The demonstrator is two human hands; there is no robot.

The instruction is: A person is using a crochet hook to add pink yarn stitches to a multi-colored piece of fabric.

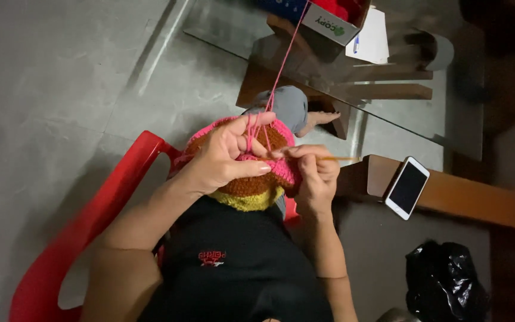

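A striped crochet piece (pixel 251 189) in pink, orange and yellow rests on my lap. My left hand (pixel 225 158) grips its upper edge, with pink yarn (pixel 281 65) wound over the fingers and running up toward a cardboard box (pixel 329 24). My right hand (pixel 317 176) is closed around a thin crochet hook (pixel 338 158), whose handle end points right while its tip is at the pink edge, by my left fingertips.
I sit on a red plastic chair (pixel 102 209). A glass table (pixel 382 113) with wooden legs stands ahead, holding the box and white paper (pixel 372 42). A white phone (pixel 407 187) lies on a wooden surface at the right. A black plastic bag (pixel 445 280) lies on the floor.
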